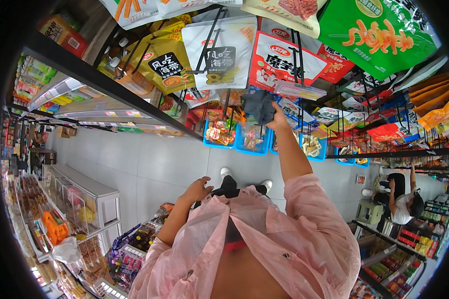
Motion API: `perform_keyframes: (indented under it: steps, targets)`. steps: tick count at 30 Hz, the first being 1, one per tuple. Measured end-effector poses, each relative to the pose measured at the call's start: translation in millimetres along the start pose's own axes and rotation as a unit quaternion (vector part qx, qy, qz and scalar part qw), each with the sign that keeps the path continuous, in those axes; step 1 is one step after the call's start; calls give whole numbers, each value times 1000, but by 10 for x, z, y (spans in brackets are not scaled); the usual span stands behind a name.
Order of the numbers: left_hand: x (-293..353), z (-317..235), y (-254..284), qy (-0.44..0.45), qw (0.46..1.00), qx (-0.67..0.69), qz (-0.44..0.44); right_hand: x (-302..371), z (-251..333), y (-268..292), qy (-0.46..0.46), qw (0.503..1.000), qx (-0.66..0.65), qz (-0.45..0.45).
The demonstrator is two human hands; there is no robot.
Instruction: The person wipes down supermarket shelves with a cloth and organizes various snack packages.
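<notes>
Fingers [273, 113] of my right hand [278, 119] are closed on a dark grey, crumpled cloth [259, 105], gripping it along its right edge. I hold it up at the end of my raised arm, in front of the snack shelves. The cloth is matte and bunched into soft folds, with no pattern I can make out. It hangs just above a row of blue plastic bins [244, 145] and below the hanging snack bags. A white pouch with dark print [223, 52] and a red and white pouch [280, 62] hang nearest above it.

My left hand [197, 189] is low beside my hip, fingers loosely curled and holding nothing, over the pale tiled floor [159, 164].

The blue bins stand side by side on a low shelf and are filled with small wrapped sweets and snacks in mixed red, yellow and green packets; I cannot tell the single items apart. Further right, more blue bins [346, 160] hold similar small packets. A yellow pouch [164, 62] and a large green bag with orange shapes [379, 35] hang from hooks above. To my left a glass-fronted white display case [82, 199] holds orange and yellow goods.
</notes>
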State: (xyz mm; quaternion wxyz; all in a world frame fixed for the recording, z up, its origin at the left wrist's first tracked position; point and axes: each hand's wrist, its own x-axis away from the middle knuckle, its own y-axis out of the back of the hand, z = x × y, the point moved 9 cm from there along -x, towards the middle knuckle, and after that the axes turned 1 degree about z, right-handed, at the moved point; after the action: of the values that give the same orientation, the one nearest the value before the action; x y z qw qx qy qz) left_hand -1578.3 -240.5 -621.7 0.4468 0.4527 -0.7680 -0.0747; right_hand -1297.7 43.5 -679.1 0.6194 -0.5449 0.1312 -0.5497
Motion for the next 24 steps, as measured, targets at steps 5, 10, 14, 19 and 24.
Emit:
perform_keyframes:
  steps: [5, 10, 14, 19, 24]
  targets:
    - [-153, -116, 26, -37, 999, -31, 17, 574, -494, 49, -21, 997, -68, 27]
    - [-291, -317, 86, -76, 997, -15, 9, 1183, -1228, 792, -143, 986, -72, -44]
    - [-275, -278, 59, -59, 998, -24, 22, 1435, -1243, 972, -113, 987, -67, -92]
    - [-115, -199, 63, 23, 997, -14, 67, 1069, -884, 1606, -23, 974, 4, -224]
    - [36, 78, 68, 3, 1000, -15, 3, 601, -255, 1183, 64, 825, 462, -319]
